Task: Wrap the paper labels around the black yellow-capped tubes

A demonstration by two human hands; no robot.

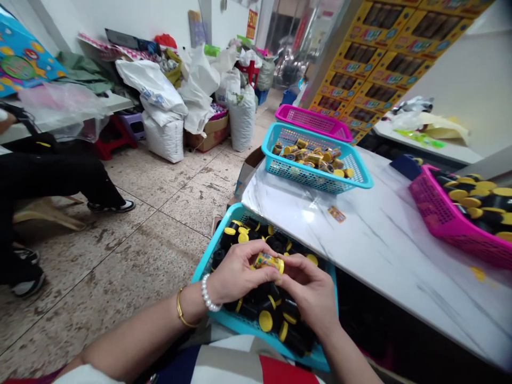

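Head view, looking down over the person's forearms. The left hand point(240, 272) and right hand point(308, 293) are working together over a blue plastic basket point(207, 264), holding a small yellow-labelled container point(269, 262) between them at lower centre of the frame. The fingers point(280, 277) of both hands are curled and closed on it, and they hide part of it, so the exact points of contact cannot be told. Black containers with yellow lids point(266, 321) are lying heaped in the basket beneath the hands. A pearl bracelet point(208, 293) and a gold bangle point(182, 309) are sitting on the left wrist.

Working note: keeping the container low over the basket and pinching it with the fingertips appears the steadier way to handle it.

To the right, a marble-patterned table point(384, 240) is bearing a second blue basket point(280, 133) of labelled containers and a pink basket point(440, 224) of black containers. At upper left, white sacks point(162, 133) are piled by the wall, and a seated person's black-trousered legs point(52, 181) are resting at left.
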